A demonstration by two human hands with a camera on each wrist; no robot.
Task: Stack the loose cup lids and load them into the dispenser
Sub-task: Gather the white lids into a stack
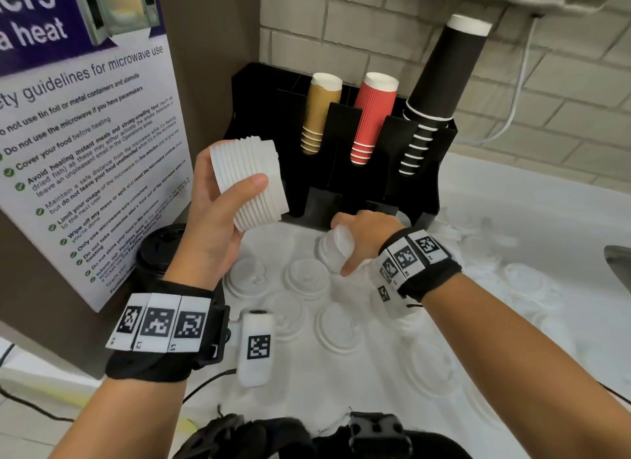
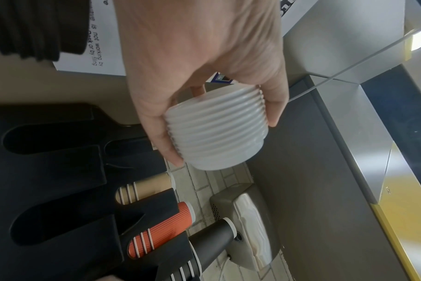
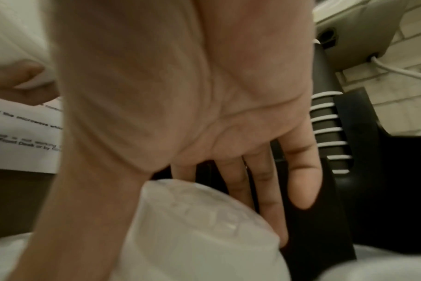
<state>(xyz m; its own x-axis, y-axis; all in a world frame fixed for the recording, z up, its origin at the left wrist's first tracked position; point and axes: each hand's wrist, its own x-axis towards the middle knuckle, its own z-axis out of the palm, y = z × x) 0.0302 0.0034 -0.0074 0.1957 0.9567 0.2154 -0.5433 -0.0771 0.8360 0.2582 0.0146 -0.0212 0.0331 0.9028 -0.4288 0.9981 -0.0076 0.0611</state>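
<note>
Two stacks of white cup lids are in hand at once. Curled fingers (image 2: 167,144) and thumb of the left hand (image 1: 211,212) clamp a tall, ribbed stack of lids (image 1: 247,182), held in the air with its long axis tilted, just in front of the black dispenser (image 1: 440,158). The right hand (image 1: 365,233), lower and closer to the dispenser's base, wraps its fingers (image 3: 264,192) round a shorter stack (image 1: 334,250), apparently resting on or just above the white tabletop (image 1: 512,219). More loose lids (image 1: 307,277), thin moulded discs with raised centres, lie flat on the tabletop, nearest the right hand. Behind, the dispenser's slots carry brown cups (image 1: 317,117), ribbed red cups (image 1: 370,117) and black cups (image 1: 433,96). Joining the two stacks looks the likely next move, the shorter one rising toward the left.
</note>
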